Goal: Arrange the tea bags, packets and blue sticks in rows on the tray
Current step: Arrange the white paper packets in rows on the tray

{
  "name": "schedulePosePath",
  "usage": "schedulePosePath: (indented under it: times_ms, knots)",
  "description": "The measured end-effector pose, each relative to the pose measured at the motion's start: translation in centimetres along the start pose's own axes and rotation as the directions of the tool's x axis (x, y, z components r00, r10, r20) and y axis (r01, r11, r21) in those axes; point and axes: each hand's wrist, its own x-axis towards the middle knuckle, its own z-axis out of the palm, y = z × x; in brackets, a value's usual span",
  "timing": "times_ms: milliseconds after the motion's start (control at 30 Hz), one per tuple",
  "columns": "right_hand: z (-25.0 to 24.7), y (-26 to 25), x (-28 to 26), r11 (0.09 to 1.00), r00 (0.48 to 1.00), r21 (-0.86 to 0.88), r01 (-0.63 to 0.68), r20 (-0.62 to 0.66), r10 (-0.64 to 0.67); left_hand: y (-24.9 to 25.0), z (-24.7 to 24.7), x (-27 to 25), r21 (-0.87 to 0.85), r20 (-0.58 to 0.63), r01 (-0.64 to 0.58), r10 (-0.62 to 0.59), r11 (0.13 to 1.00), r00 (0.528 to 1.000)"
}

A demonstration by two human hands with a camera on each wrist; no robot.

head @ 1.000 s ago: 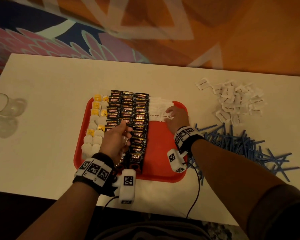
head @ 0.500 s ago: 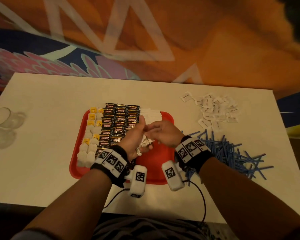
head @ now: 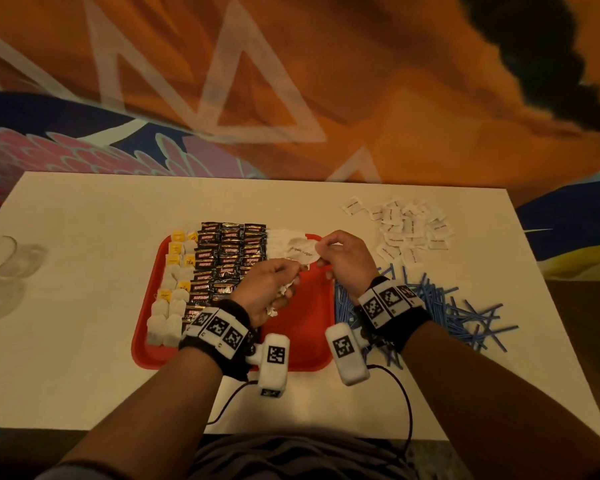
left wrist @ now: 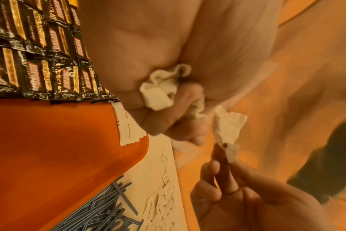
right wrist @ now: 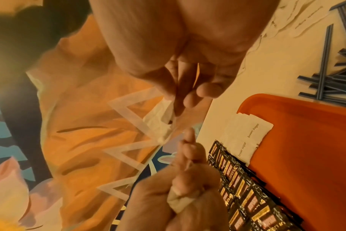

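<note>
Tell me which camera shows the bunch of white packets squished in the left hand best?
The left wrist view: the crumpled white packets fill the picture's middle, gripped in the left hand. The head view shows only small white bits poking out under that hand. The right wrist view shows one folded edge between its fingers.

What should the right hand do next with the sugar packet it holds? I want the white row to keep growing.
Probably lay the brown sugar packet, pinched by the right hand, on the bare red tray just below the white packets already placed. The left hand holds more.
</note>
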Motion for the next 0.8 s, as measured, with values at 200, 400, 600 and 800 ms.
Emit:
schedulePosePath:
  times_ms: [200, 400, 600, 800]
  knots:
    - [-0.5, 0.3, -0.2, 0.992, 0.999, -0.12, 0.044, -0.011, -0.046, -0.1, -0.1, -0.1, 0.041, -0.25, -0.07, 0.078, 0.997, 0.965]
    - [0.0, 0.7, -0.6, 0.986, 0.998, -0.155, 0.065, -0.016, -0.068, 0.4, 0.7, -0.4, 0.29, -0.165, -0.252, 0.308, 0.923, 0.937]
    - [0.5, 1.3, -1.8, 0.999, 0.985, 0.027, 0.019, 0.17, -0.024, 0.0, 0.7, -0.3, 0.15, -0.242, -0.249, 0.28, 0.957, 0.929]
    - [0.1, 1.4, -1.7, 0.943, 0.944, 0.254, -0.214, 0.301, 0.134, -0.3, -0.4, 0.2, 0.263, -0.289, -0.261, 0.334, 0.929, 0.897]
